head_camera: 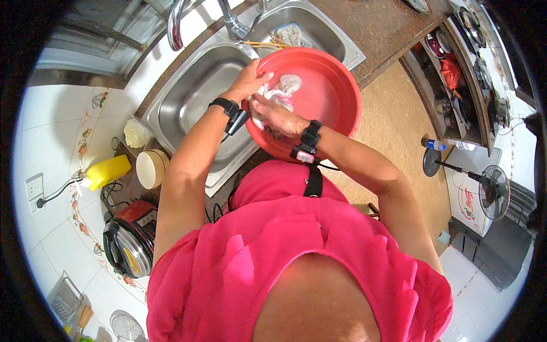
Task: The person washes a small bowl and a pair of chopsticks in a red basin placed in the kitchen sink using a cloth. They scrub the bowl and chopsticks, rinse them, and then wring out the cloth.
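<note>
A red plastic basin (342, 107) rests over the front corner of a double steel sink, close against my body. White wet fabric with pink patches (280, 99), perhaps a sock, is bunched at the basin's left inner wall. My left hand (247, 84) holds this bunch by the rim, thumb pointing inward; its other fingers are partly hidden. Over the same fabric, my right hand (282, 119) curls its fingers around the cloth. A greyish-white end of fabric (291, 84) sticks out past the bunch. Pinkish light reflects inside the basin, and how much water it holds is unclear.
Beyond the basin are a chrome faucet (234, 25), chopsticks (263, 44) and a grey scrubbing cloth (288, 34). On my left stand a yellow bottle (109, 172), a round container (150, 169) and an electric cooker (130, 243). A fan (493, 192) is at right.
</note>
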Available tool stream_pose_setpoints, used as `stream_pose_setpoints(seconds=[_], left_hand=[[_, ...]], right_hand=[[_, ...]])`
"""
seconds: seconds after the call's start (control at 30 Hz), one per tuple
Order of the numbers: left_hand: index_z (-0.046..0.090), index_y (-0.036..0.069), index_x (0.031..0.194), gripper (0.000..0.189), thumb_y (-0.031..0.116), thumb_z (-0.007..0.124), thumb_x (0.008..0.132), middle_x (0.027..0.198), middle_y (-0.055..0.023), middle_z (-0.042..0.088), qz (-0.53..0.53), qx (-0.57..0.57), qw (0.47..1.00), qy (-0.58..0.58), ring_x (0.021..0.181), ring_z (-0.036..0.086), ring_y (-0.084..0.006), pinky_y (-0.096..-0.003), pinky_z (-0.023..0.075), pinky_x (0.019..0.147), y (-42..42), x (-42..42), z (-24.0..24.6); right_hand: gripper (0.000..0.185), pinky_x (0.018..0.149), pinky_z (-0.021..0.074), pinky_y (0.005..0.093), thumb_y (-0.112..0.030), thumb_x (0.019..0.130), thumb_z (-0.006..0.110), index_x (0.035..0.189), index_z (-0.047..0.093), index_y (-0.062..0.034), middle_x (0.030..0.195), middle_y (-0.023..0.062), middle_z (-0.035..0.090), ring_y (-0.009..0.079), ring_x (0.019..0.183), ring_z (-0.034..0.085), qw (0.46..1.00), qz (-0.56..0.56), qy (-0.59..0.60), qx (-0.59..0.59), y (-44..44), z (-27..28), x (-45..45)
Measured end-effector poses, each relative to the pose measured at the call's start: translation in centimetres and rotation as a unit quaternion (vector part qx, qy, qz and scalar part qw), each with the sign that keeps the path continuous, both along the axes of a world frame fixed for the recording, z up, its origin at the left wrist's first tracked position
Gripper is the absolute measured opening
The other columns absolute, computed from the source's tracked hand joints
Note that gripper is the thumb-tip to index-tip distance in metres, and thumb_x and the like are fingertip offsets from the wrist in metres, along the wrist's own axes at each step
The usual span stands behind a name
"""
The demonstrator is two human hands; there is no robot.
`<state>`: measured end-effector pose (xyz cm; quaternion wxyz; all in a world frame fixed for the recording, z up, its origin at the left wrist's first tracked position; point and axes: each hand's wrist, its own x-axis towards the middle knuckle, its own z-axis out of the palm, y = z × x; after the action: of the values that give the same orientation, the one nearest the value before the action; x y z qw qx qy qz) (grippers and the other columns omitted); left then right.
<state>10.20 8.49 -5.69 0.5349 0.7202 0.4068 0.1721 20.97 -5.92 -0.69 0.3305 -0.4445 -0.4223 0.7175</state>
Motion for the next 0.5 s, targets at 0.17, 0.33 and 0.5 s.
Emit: stream_pose_setpoints(seconds=[0.17,0.33,0.5], left_hand=[[0.050,0.000,0.124,0.044,0.015,0.068,0.086,0.112,-0.0242,0.065,-0.008,0.102,0.991,0.090,0.107,0.064,-0.0379,-0.0433,0.0501,0.091,0.1,-0.4,-0.3],[0.051,0.000,0.121,0.041,0.007,0.067,0.084,0.112,-0.0269,0.065,-0.001,0.117,0.990,0.081,0.107,0.062,-0.0419,-0.0455,0.0496,0.092,0.0,-0.2,-0.1],[0.052,0.002,0.122,0.042,0.006,0.067,0.083,0.110,-0.0253,0.066,-0.006,0.072,0.997,0.036,0.107,0.062,-0.0403,-0.0448,0.0491,0.092,0.0,-0.3,-0.2]], right_hand=[[0.086,0.121,0.0160,0.0390,-0.066,0.099,0.030,0.154,0.021,-0.0008,0.159,0.0194,0.027,0.0306,0.148,0.022,0.957,0.211,-0.151,0.131,-4.0,-0.1,2.9],[0.068,0.117,0.0252,0.0425,-0.057,0.101,0.032,0.150,0.035,-0.0089,0.152,0.0172,0.039,0.0331,0.140,0.037,0.934,0.264,-0.202,0.135,-6.9,1.2,6.4],[0.058,0.113,0.0319,0.0412,-0.049,0.102,0.037,0.144,0.045,-0.0096,0.145,0.0152,0.048,0.0317,0.135,0.044,0.919,0.301,-0.187,0.173,-6.6,3.8,10.3]])
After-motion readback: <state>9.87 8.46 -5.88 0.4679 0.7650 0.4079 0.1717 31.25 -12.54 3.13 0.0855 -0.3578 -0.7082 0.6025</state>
